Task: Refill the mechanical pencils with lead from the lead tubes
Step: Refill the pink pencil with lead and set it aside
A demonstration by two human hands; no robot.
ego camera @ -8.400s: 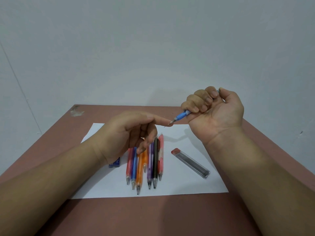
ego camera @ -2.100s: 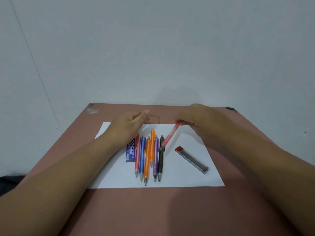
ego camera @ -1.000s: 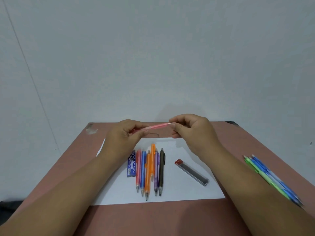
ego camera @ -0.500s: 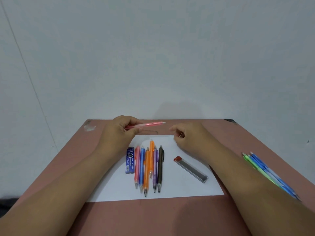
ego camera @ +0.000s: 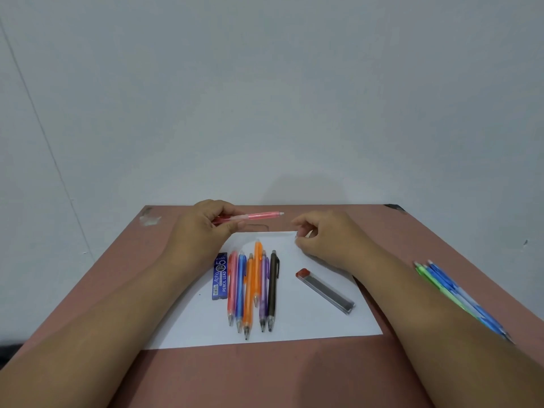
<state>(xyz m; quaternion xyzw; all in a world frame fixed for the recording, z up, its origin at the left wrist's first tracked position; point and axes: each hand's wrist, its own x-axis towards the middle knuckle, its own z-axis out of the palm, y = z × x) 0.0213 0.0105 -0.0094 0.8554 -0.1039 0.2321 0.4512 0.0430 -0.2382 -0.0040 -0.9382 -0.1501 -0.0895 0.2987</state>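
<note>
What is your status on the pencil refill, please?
Left hand grips pink pencil, raised. Right hand pinches something small, maybe its cap. Clear tube untouched on paper. Nothing in the way.

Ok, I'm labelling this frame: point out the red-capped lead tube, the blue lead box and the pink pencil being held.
red-capped lead tube (ego camera: 326, 293): head view, mid clear body.
blue lead box (ego camera: 220, 276): head view, printed face.
pink pencil (ego camera: 262, 215): head view, barrel beyond the left hand (ego camera: 203, 228).

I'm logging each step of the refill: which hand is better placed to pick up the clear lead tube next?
Probably the right hand: it hangs nearest the clear lead tube, while the left hand grips the pink pencil.
</note>
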